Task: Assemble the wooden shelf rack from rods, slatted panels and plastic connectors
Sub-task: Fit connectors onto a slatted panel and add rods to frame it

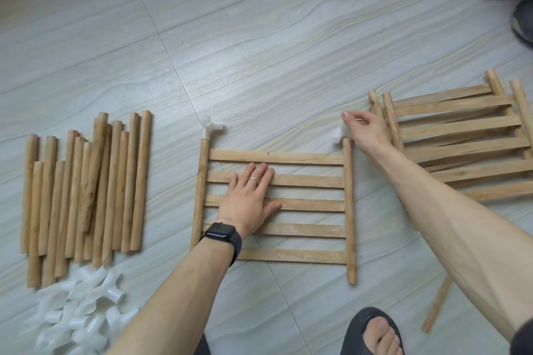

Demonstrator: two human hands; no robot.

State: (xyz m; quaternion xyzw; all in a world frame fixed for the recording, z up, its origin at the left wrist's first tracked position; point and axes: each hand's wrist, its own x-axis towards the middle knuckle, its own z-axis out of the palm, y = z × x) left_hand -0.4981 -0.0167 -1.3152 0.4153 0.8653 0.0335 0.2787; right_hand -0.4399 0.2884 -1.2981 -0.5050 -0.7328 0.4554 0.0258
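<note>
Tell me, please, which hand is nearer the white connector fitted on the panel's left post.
Left. The left hand lies flat on the slats close to the connector; the right hand holds a second connector across at the right post.

The left hand point(245, 202) wore a thin silver ring point(253, 179) low on its ring finger. Well back from those fingers, at the wrist, sat a black smartwatch point(220, 231) with a rounded rectangular dark face and a matching black band. Both forearms were bare. Far back from the fingers of the right hand point(367, 130), near the elbow, the edge of a dark sleeve point(523, 337) showed. One foot wore a dark open-toed slipper point(372, 331).
</note>
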